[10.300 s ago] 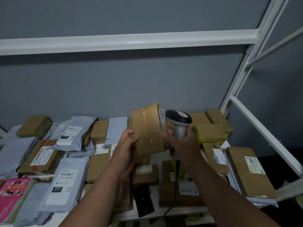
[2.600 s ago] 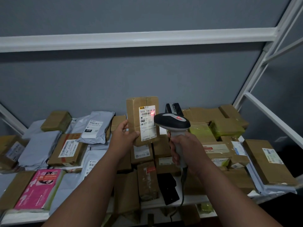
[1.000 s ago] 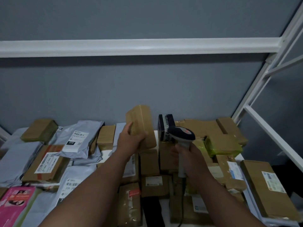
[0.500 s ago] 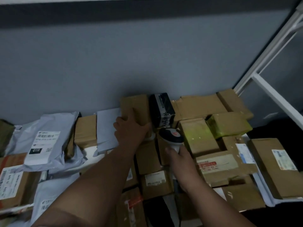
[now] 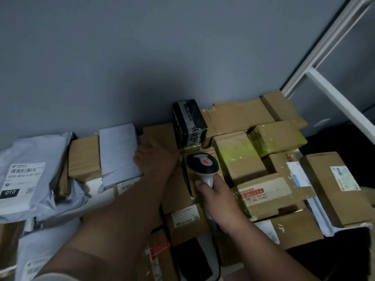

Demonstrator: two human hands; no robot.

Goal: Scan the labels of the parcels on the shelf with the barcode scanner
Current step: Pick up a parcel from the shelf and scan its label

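The left hand point(image 5: 156, 159) is lying palm down, fingers spread and flat, on the brown box point(image 5: 160, 136) at the back of the shelf point(image 5: 93, 183), pressing on it rather than gripping; whether the fingertips are curling over its far edge I cannot tell. The right hand point(image 5: 218, 196) is wrapping fully closed round the handle of the barcode scanner point(image 5: 203, 165), whose dark head with its red spot is pointing up and away from the wrist, just right of that brown box. Taking the scanner as the landmark: the black box point(image 5: 188, 122) is standing directly behind it against the grey wall point(image 5: 142, 57), its long side running front to back; the yellow-green taped box point(image 5: 237, 157) is sitting just to its right, touching a second one beyond point(image 5: 278, 137); the pale grey mailer point(image 5: 119, 155) is lying well to its left, past the left hand; and the labelled grey bag point(image 5: 30, 179) is further left again. No label is facing the scanner at present, and the brown box is showing only plain card. My read: the left hand, being the nearer one, is placed to pick the next parcel, and the black box just beyond its fingertips looks the likeliest; it would want turning so a label faces the scanner head.
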